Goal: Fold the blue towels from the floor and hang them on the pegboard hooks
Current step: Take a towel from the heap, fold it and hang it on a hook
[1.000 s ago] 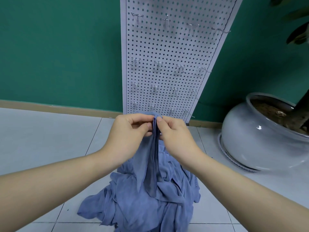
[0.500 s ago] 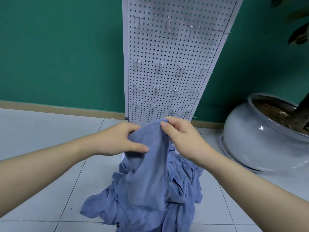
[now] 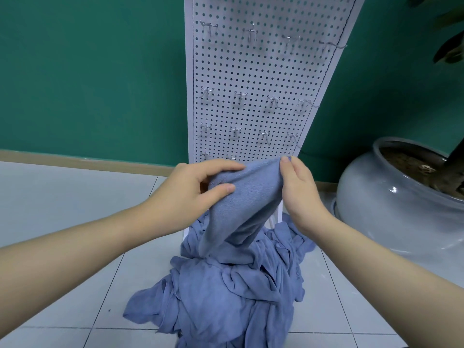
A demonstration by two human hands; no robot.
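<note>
While the left hand (image 3: 198, 187) grips one end of the raised blue towel (image 3: 241, 197) between thumb and fingers, the right hand (image 3: 298, 187) pinches its top corner, the two hands set apart with cloth stretched between. The towel droops limp onto the pile of towels (image 3: 226, 292) on the floor (image 3: 62, 197). It looks light, soft and floppy; holding corners should control it best. The pegboard (image 3: 263, 71) hooks (image 3: 241, 96) stand bare behind.

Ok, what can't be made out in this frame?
- Head view: how many towels are in the pile; they are tangled.
- Pegboard top: cut off by the frame edge; its lowest hooks sit behind the held towel and both hands, left hand, right hand.
- Plant above the pot: cropped.
</note>
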